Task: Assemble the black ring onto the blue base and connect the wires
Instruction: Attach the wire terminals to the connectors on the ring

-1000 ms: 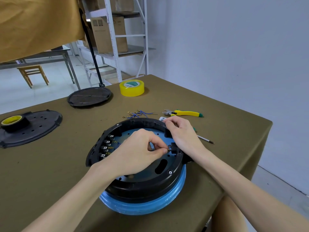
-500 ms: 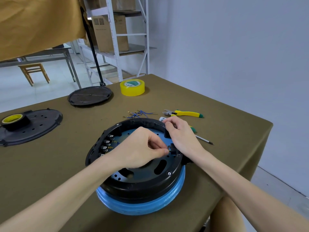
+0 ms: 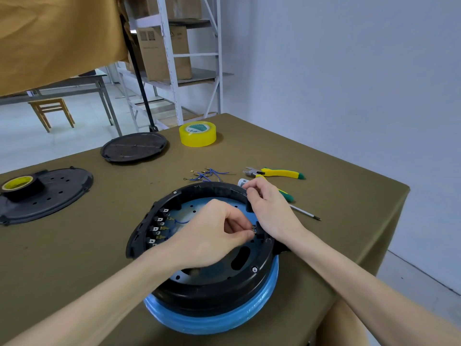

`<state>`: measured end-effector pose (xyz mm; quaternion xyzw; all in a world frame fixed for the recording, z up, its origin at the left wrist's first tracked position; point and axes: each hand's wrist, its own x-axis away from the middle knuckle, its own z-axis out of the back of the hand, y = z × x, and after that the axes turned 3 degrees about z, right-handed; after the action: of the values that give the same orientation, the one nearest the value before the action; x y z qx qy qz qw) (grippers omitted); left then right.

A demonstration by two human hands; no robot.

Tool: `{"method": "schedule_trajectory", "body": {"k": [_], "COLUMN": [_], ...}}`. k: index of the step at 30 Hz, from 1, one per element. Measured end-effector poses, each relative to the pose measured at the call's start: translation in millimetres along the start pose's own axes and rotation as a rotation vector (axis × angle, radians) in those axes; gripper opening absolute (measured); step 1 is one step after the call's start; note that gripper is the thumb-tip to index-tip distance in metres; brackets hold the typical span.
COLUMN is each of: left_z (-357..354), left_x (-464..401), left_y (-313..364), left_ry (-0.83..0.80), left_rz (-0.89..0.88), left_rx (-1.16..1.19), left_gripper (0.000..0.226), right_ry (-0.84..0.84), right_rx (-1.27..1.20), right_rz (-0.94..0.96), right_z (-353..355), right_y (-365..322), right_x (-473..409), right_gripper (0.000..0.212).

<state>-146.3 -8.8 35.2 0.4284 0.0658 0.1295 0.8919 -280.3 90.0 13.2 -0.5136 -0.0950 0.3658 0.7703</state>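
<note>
On the table, the ring [image 3: 199, 278] sits on the base [image 3: 214, 320]. The left hand [image 3: 212, 236] pinches what seems a wire terminal [image 3: 254, 229] at a connector; the right hand [image 3: 269, 211] grips the rim. Next it needs pushing home.

The black ring [image 3: 199, 290] is seated on the blue base [image 3: 214, 320], with blue wires [image 3: 182, 221] lying inside and loose ones [image 3: 207, 174] just behind

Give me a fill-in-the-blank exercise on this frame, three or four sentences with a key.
1. The black ring sits on top of the ____ base.
2. The left hand pinches a small terminal at the ring's ____ side.
3. The loose wires lie on the table just ____ the ring.
4. The yellow tape roll stands beside a round black ____.

Missing words: blue; right; beyond; cover
</note>
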Motion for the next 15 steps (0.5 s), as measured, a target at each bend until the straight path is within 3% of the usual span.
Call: {"method": "schedule_trajectory", "body": {"k": [9,12,15], "left_z": [2.4,4.8,8.9], "left_x": [4.2,10.8,21.7], "left_y": [6.1,12.8,10.1], "left_ry": [0.019,0.092,0.304], "left_rz": [0.022,0.000,-0.107], "left_rx": [-0.065,-0.246,-0.589], "left_gripper": [0.012,0.004,0.016], "right_ry": [-0.030,-0.019,-0.032], "right_rx": [-0.006,-0.023,0.021], "right_rz": [0.007,0.016,0.042], "right_z": [1.4,3.5,5.2], "right_y": [1.7,2.5,2.2], "right_x": [-3.3,-3.4,-4.5], "right_gripper": [0.020,0.020,0.021]}}
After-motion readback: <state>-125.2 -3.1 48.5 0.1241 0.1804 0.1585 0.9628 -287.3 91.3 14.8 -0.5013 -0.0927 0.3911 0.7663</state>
